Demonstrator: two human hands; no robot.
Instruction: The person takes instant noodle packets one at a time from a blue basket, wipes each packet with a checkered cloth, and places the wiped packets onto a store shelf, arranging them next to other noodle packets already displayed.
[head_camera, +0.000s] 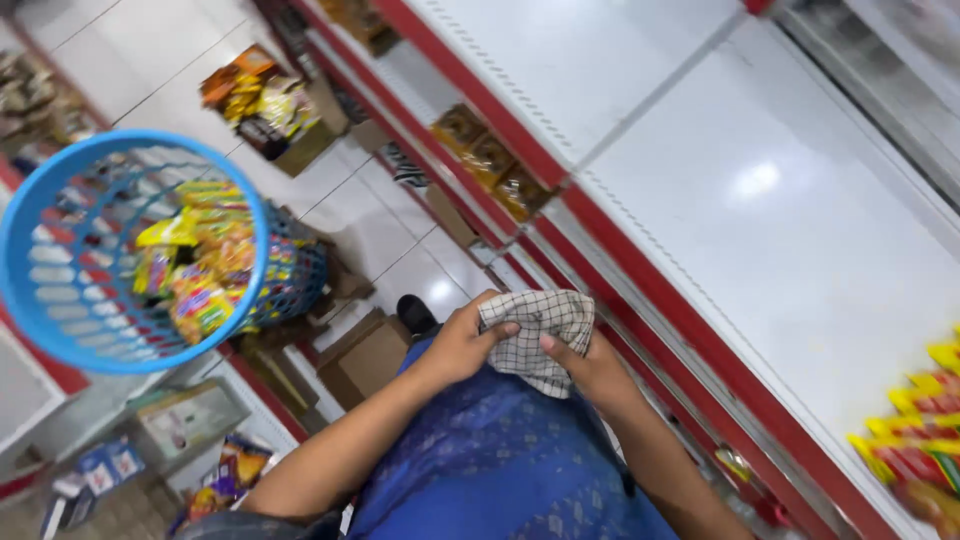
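Head view is looking down on 2 hands that are gripping a checked cloth in front of the person's blue patterned garment. Left hand is clenching the cloth's left edge, thumb pressing on top; right hand is grasping it from the right, thumb lying across the folded fabric. Cloth is sitting bunched between both hands, just beside the red edge of a white shelf running along the right. Yellow and red packets are lying at the near right end of that shelf. Left of the hands, a blue mesh basket is holding colourful snack packets. Cardboard boxes are standing on the tiled floor below.
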